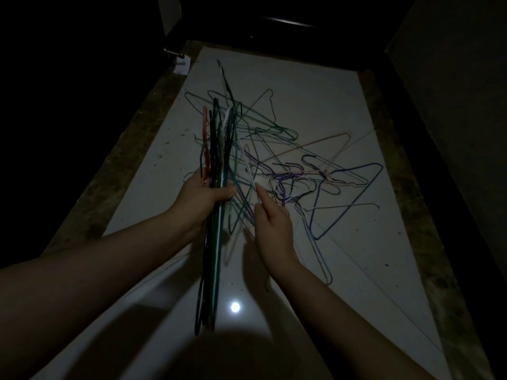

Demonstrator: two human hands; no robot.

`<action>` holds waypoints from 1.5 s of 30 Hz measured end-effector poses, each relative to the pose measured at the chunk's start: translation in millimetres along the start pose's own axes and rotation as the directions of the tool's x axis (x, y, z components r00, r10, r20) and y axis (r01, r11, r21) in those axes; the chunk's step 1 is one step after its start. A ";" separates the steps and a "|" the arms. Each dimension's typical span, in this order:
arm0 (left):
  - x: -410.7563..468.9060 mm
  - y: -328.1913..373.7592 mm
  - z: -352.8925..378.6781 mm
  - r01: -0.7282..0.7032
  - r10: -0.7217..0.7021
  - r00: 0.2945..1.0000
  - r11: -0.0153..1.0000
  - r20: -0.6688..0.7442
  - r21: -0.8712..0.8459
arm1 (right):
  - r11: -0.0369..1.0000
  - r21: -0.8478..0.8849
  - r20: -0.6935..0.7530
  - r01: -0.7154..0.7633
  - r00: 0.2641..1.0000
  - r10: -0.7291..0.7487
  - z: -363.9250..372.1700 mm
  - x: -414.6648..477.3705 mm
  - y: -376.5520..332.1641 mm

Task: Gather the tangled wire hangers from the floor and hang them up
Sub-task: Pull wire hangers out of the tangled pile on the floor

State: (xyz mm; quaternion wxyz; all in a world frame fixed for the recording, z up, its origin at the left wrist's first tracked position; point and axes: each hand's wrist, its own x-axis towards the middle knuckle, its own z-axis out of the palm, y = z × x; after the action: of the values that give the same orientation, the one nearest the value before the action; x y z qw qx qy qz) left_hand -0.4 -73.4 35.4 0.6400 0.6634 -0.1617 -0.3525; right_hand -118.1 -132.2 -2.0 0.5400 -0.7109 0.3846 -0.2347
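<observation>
Head view: dim, looking down on both bare forearms above a pale floor.
Left hand [204, 193]: fingers curled and thumb [227, 192] pressed across, gripping a bundle of hangers.
Bundle of hangers [212, 270]: thin coated wire in black, green, red and white, packed flat side by side. It runs through the left fist, with long straight runs beyond the knuckles and back past the wrist.
Right hand [270, 223]: fingers [262, 194] held close together and stretched forward, with the tips pinching a white wire.
White wire [248, 168]: very thin and slightly bowed, rising from the right fingertips toward the bundle.
Pile of hangers [288, 160]: loose on the floor, just beyond and to the right of both sets of fingertips. The triangles and hooks are crossed and interlocked, in green, black, purple and pale wire.
Purple hanger [354, 193]: a clear triangle outline, right of the right fingers.
Pink hanger [329, 144]: a pale, long triangle, farther out than the purple one.
Floor [301, 78]: smooth, glossy pale tile, dotted with small dark specks, with a round light glare [235, 307] mirrored near the wrists.
Border [123, 165]: a mottled brown, stone-like strip to the left of the left fingers.
Writing: a small pale scrap [182, 65] far beyond the fingertips is too dim to read.
</observation>
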 end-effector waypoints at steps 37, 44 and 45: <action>0.1 -4.3 -5.9 -0.008 0.009 1.000 0.999 0.019 -0.037 | 0.996 0.086 -0.035 -0.013 0.999 0.016 -10.1 -4.0 -15.8; -1.3 -6.7 -3.4 -0.017 0.019 0.999 0.999 0.051 -0.040 | 0.996 0.070 -0.043 -0.057 0.997 0.060 -9.4 3.4 -11.0; -1.4 -6.3 -2.5 -0.027 0.029 0.998 0.999 0.055 -0.032 | 0.993 0.093 -0.032 -0.079 0.996 0.082 -9.4 3.9 -12.0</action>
State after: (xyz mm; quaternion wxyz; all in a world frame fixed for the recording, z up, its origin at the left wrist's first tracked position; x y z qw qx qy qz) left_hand -1.1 -69.9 29.5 0.6505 0.6408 -0.1832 -0.3643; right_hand -119.3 -139.4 11.9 0.5741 -0.6652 0.4112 -0.2426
